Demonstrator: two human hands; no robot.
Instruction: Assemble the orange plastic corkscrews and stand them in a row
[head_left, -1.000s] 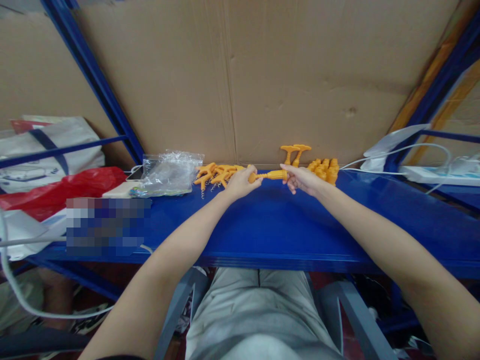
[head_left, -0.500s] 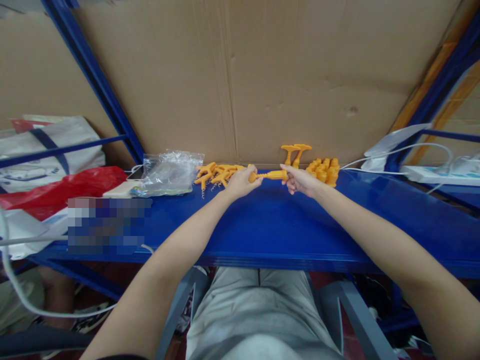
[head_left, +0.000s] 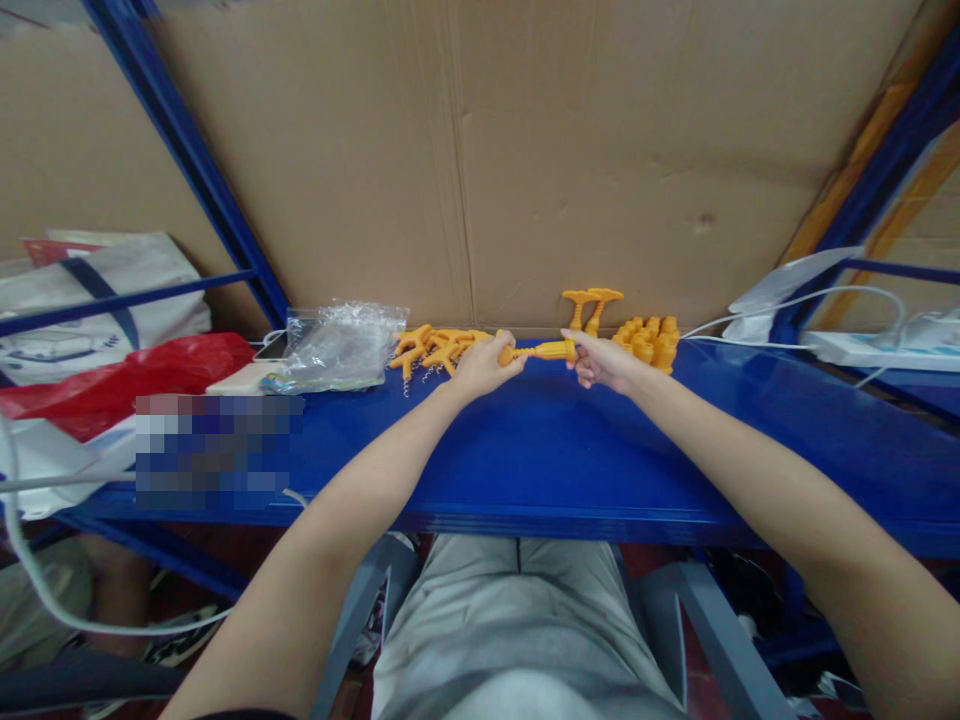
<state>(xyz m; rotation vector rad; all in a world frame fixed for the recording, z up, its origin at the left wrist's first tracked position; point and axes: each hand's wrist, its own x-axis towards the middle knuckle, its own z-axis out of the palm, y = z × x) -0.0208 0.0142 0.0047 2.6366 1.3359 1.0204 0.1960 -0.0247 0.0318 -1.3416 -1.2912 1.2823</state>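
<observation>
My left hand is closed round the handle end of a yellow plastic corkscrew. My right hand grips the far end of its yellow sleeve, so the piece lies level between both hands. The handle's shaft meets the sleeve; the spiral tip is hidden. Beside my left hand is a pile of yellow corkscrew handles, some with metal spirals showing. Several loose yellow sleeves stand right behind my right hand. Two assembled corkscrews stand upright with T-handles on top, at the back.
The blue shelf runs across in front of me, against a cardboard wall. A clear plastic bag and a red bag lie to the left. A power strip with white cables is at the right.
</observation>
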